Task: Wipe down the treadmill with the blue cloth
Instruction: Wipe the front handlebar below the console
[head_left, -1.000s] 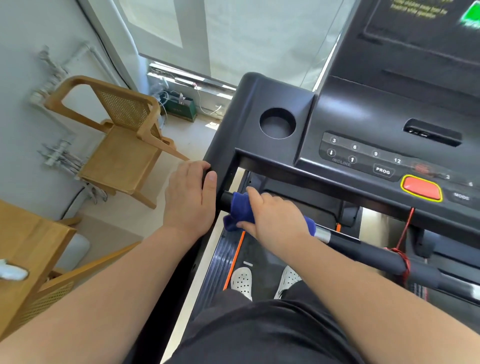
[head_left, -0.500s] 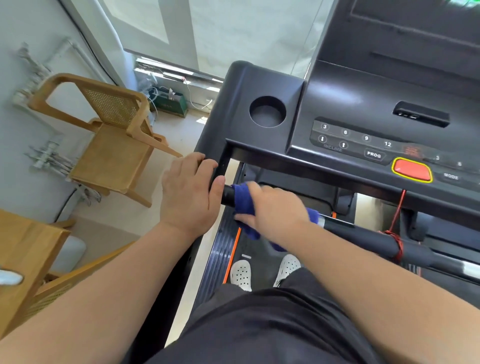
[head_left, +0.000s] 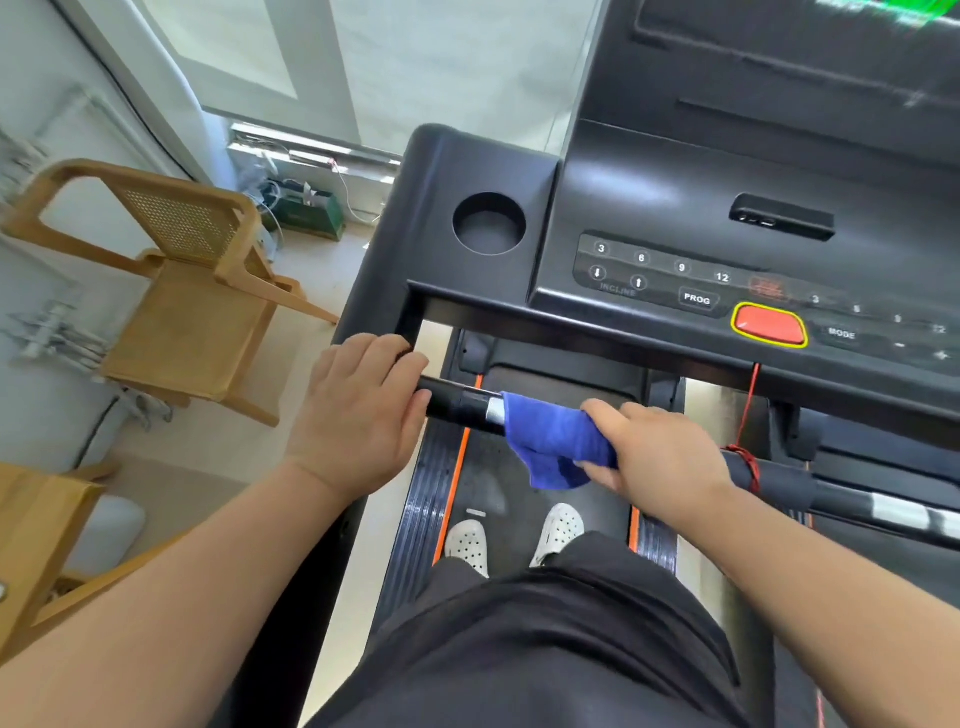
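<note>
The black treadmill console (head_left: 649, 197) fills the upper right, with a cup holder (head_left: 488, 223) and a red stop button (head_left: 769, 325). A black crossbar handle (head_left: 457, 402) runs below it, left to right. My right hand (head_left: 654, 457) grips the blue cloth (head_left: 550, 441), wrapped round the bar near its silver sensor band. My left hand (head_left: 358, 410) grips the left side rail where the bar joins it.
A red safety cord (head_left: 748, 410) hangs from the console and is wound round the bar right of my hand. My white shoes (head_left: 467, 545) stand on the belt. A wooden chair (head_left: 192, 291) and a wooden table (head_left: 36, 525) stand to the left.
My right hand has slid the cloth to the right along the bar, baring the black end and silver band. My left hand has stayed on the rail.
</note>
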